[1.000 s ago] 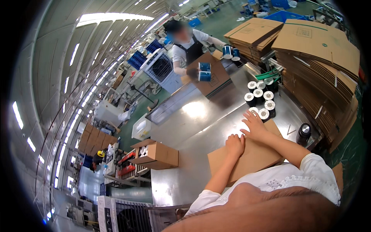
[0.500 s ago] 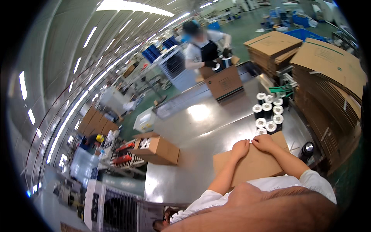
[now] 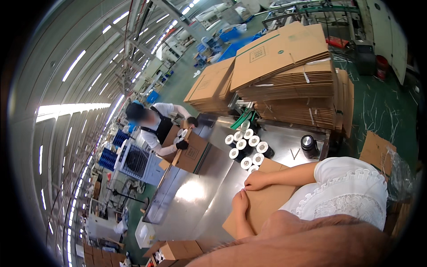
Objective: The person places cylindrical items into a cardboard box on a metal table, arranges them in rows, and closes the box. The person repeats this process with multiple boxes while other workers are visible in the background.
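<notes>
A flat piece of brown cardboard lies on the metal table in front of my body. My left hand rests at its far edge with the fingers curled in. Close beside it, my right hand is also closed, and the fingertips of both hands nearly meet. Whatever may be between the fingers is too small to make out. Several dark rolls with white round ends stand upright in a cluster just beyond my right hand.
A black bottle stands at the right. Tall stacks of flat cartons rise behind the rolls. Across the metal table, a co-worker in dark gloves handles an open carton. Another carton sits at the lower left.
The view has swung to the right, so the scene sits further left. My hands stay together at the cardboard's edge. Both of the co-worker's gloved hands are now at the open carton.
</notes>
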`<state>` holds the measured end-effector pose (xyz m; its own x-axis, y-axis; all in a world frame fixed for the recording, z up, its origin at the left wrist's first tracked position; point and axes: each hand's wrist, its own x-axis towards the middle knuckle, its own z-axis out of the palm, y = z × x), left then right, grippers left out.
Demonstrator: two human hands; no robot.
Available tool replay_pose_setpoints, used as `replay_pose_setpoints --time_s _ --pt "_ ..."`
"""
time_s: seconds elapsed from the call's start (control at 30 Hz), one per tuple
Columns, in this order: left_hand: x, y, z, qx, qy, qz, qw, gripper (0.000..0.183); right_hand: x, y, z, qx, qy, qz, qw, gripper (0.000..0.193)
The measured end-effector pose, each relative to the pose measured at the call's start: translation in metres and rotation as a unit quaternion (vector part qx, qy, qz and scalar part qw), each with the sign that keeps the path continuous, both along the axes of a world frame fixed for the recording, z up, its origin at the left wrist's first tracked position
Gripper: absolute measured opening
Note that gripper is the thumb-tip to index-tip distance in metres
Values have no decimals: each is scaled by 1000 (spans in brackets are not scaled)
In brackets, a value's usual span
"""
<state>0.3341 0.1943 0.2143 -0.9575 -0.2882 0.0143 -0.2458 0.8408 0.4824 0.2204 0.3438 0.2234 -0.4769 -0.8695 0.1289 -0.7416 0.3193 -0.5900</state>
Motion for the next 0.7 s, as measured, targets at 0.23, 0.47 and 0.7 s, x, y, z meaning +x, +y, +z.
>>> replay_pose_setpoints --time_s 0.23,0.47,0.7 --pt "-2 -4 -5 -4 14 -14 1000 47 0 3 -1 -25 -8 1 1000 36" --pt "1 3 -1 -4 18 -9 1000 47 1 6 -1 -31 -21 0 999 36" --pt "-1 -4 -8 5 18 -13 1000 47 0 2 -3 -34 -11 2 999 36"
